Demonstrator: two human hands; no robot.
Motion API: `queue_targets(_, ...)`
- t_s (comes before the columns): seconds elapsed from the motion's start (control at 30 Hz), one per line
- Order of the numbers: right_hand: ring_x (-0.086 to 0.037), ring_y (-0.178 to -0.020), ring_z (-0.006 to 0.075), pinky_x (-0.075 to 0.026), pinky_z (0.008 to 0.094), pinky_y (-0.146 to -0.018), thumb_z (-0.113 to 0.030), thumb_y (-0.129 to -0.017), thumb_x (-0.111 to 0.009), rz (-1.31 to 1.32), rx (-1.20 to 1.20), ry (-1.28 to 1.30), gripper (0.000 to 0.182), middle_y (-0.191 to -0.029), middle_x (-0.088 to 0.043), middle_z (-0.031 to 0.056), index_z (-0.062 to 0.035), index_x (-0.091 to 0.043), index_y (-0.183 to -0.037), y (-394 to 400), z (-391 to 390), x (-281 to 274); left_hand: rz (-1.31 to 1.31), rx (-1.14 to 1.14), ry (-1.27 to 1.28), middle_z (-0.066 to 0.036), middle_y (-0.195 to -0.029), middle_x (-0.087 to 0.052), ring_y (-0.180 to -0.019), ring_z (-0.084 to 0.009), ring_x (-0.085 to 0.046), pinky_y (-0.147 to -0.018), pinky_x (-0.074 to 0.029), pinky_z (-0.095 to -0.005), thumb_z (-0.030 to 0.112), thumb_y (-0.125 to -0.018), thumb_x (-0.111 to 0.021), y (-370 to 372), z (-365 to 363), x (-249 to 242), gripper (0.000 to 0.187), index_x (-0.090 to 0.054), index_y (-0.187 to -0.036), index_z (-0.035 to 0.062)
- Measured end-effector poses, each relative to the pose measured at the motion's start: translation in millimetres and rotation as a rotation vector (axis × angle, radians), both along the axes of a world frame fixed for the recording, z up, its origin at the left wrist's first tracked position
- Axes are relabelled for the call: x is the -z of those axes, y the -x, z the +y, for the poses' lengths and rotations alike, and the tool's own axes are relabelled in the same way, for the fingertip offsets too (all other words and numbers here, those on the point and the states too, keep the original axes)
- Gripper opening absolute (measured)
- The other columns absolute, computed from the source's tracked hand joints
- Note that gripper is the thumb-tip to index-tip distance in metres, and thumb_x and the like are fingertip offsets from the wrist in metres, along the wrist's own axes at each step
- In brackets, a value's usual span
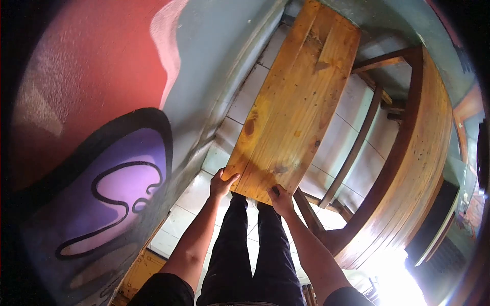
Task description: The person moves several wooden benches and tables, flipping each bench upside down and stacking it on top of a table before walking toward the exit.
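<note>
Fingers (234, 179) closed, my left hand (220, 185) and right hand (282, 201) grip one wooden bench (286, 117) beside one table (416, 158); tiled floor (190, 196), painted wall (115, 61).

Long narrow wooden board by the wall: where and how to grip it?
Likely best at the near short end of the board, approached straight on: one hand per corner, thumbs on top, fingers under the edge. That flat, straight end faces the person; the wall and wooden furniture flank its long sides.
</note>
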State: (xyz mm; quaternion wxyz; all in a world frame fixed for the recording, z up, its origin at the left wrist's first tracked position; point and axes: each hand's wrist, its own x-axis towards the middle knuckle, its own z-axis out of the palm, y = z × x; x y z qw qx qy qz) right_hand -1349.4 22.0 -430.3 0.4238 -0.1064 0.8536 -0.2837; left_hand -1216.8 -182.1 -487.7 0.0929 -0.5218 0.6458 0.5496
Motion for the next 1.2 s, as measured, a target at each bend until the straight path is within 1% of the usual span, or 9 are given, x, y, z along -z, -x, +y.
queue_targets(0.2,-0.063,-0.084,0.0385,-0.049,0.0449,-0.071,-0.037,-0.089,-0.055,-0.208,0.306,-0.155,0.033,-0.087,-0.064,0.0197,-0.0063,-0.058,-0.099,-6.1,14.1,-1.2,0.034,0.041,0.186,-0.013,-0.109,-0.063,-0.100,-0.0242,-0.061,-0.085,-0.048,-0.0334,0.041,-0.072,-0.077,-28.3,24.4,18.1,0.074,-0.046,-0.129,0.0031)
queue_targets(0.27,-0.062,-0.081,0.0400,-0.048,0.0452,-0.071,-0.036,-0.090,-0.053,-0.175,0.369,-0.051,0.033,-0.082,-0.062,0.0205,-0.0041,-0.058,-0.098,-15.7,20.2,2.0,-0.529,-0.514,-0.162,-0.018,-0.125,-0.052,-0.109,-0.0289,-0.055,-0.093,-0.045,-0.0381,0.046,-0.074,-0.074,-32.9,36.2,20.4,0.085,-0.034,-0.139,0.0082)
queue_targets(0.3,-0.059,-0.059,0.0181,-0.050,0.0307,-0.045,-0.036,-0.089,-0.054,-0.133,0.371,0.025,0.032,-0.067,-0.057,0.0070,-0.0061,-0.059,-0.098,-22.4,24.2,6.6,-0.332,-0.616,-0.656,-0.021,-0.140,-0.033,-0.119,-0.0345,-0.046,-0.100,-0.040,-0.0451,0.054,-0.072,-0.072,-22.6,34.4,-13.6,0.095,-0.024,-0.144,0.0137)
queue_targets(0.4,-0.054,-0.053,0.0157,-0.047,0.0282,-0.043,-0.031,-0.088,-0.052,-0.410,0.649,0.039,0.027,-0.063,-0.052,0.0053,-0.0054,-0.058,-0.092,-25.5,14.1,-30.4,0.134,-0.815,-0.854,-0.017,-0.130,-0.041,-0.117,-0.0328,-0.046,-0.099,-0.039,-0.0486,0.061,-0.070,-0.070,-17.3,51.5,-8.8,0.093,-0.032,-0.136,0.0084)
queue_targets(0.47,-0.047,-0.050,0.0126,-0.044,0.0274,-0.045,-0.028,-0.087,-0.050,-0.636,0.934,0.239,0.021,-0.066,-0.048,0.0047,-0.0067,-0.054,-0.086,-31.2,12.7,-68.8,0.073,-0.814,-0.820,-0.016,-0.128,-0.042,-0.116,-0.0326,-0.047,-0.099,-0.039,-0.0471,0.062,-0.070,-0.069,-24.0,50.3,-6.8,0.091,-0.033,-0.135,0.0092)
queue_targets(0.6,-0.044,-0.049,0.0138,-0.044,0.0283,-0.051,-0.022,-0.091,-0.048,-0.631,0.955,0.488,0.017,-0.066,-0.044,0.0028,-0.0061,-0.052,-0.089,-35.7,24.8,-177.0,0.047,-0.786,-0.692,-0.013,-0.138,-0.036,-0.124,-0.0321,-0.041,-0.105,-0.030,-0.0439,0.067,-0.072,-0.063,-20.4,42.4,-22.1,0.093,-0.029,-0.141,0.0134)
queue_targets(0.7,-0.045,-0.048,0.0114,-0.045,0.0267,-0.051,-0.019,-0.091,-0.051,-0.704,1.184,0.546,0.013,-0.061,-0.045,-0.0001,-0.0085,-0.053,-0.084,-55.4,56.9,-219.9,-0.066,-0.597,-0.702,-0.018,-0.145,-0.028,-0.129,-0.0317,-0.036,-0.104,-0.029,-0.0461,0.064,-0.079,-0.057,-24.0,13.5,-40.3,0.081,-0.026,-0.145,0.0289)
queue_targets(0.83,-0.046,-0.051,0.0114,-0.044,0.0267,-0.052,-0.020,-0.091,-0.053,-0.640,1.311,0.584,0.014,-0.062,-0.044,-0.0014,-0.0099,-0.051,-0.082,-77.3,102.3,-287.8,-0.012,0.254,-0.585,-0.003,-0.133,-0.052,-0.122,-0.0214,-0.048,-0.104,-0.027,-0.0458,0.049,-0.090,-0.050,24.8,-24.9,-130.7,0.064,-0.034,-0.141,0.0119)
queue_targets(1.2,-0.049,-0.053,0.0115,-0.048,0.0295,-0.051,-0.024,-0.088,-0.058,-0.214,1.578,0.615,0.017,-0.066,-0.047,-0.0004,-0.0096,-0.051,-0.082,-171.3,280.9,-395.7,0.176,0.844,-0.200,-0.005,-0.131,-0.052,-0.109,-0.0203,-0.056,-0.096,-0.034,-0.0395,0.048,-0.088,-0.054,185.2,76.0,-313.0,0.061,-0.042,-0.136,0.0126)
